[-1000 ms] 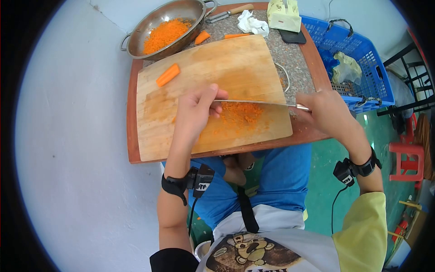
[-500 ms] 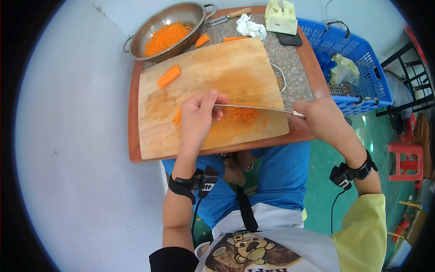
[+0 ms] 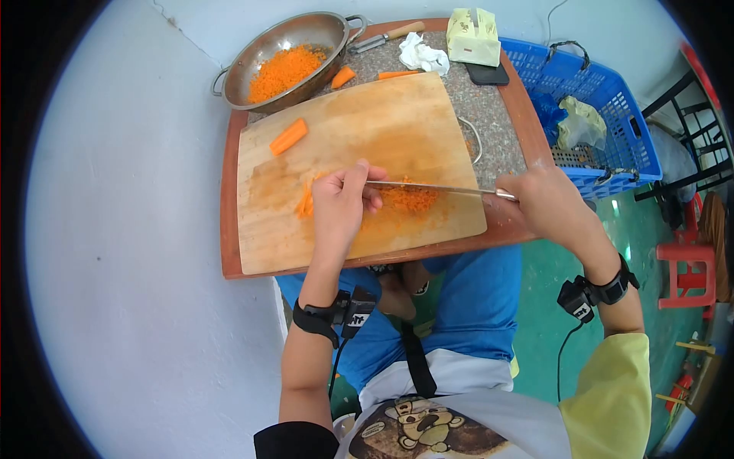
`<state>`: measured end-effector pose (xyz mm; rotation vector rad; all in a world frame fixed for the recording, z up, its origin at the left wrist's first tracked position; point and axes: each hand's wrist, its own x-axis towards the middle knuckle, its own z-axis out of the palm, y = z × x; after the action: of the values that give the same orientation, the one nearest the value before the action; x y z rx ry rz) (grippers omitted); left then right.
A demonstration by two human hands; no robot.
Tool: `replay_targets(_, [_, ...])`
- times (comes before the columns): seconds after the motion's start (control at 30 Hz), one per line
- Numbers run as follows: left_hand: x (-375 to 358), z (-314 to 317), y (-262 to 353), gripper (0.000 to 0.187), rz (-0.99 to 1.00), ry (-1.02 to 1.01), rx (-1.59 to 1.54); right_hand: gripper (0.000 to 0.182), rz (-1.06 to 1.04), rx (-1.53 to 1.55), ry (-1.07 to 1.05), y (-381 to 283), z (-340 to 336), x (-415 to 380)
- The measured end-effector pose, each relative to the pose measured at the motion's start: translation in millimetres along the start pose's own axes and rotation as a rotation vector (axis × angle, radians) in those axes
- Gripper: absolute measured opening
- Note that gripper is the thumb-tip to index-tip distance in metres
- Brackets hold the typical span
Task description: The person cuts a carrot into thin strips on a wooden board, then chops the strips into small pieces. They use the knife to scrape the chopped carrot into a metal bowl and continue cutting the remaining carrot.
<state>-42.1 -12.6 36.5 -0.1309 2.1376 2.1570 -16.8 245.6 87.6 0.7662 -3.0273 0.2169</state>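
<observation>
My right hand is wrapped around the handle of a knife, at the right edge of the wooden cutting board. The blade stretches leftward across the board, edge down over a pile of finely chopped carrot. At the far end of the blade, my left hand has its thumb and fingers closed around the tip, partly hiding it. Thin carrot strips lie just left of that hand. Farther up the board rests a thick carrot piece.
A two-handled metal bowl with chopped carrot stands at the back left. Behind the board are carrot pieces, a wooden-handled peeler, crumpled tissue, a tissue pack and a phone. A blue basket stands right.
The view has shifted slightly, so the board sits a little lower in it. Both hands stay on the knife, and its blade slants slightly less. More of the chopped pile shows around it.
</observation>
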Motion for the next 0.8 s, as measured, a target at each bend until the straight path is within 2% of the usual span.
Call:
replay_targets(0.17, [5,1,9,0.035,-0.04,-0.01,0.03,0.027,0.016,0.085,-0.041,1,-5,3])
replay_targets(0.8, [1,-8,8,0.039,-0.082,-0.048,-0.022,0.026,0.083,0.076,-0.117,-10,-8,3])
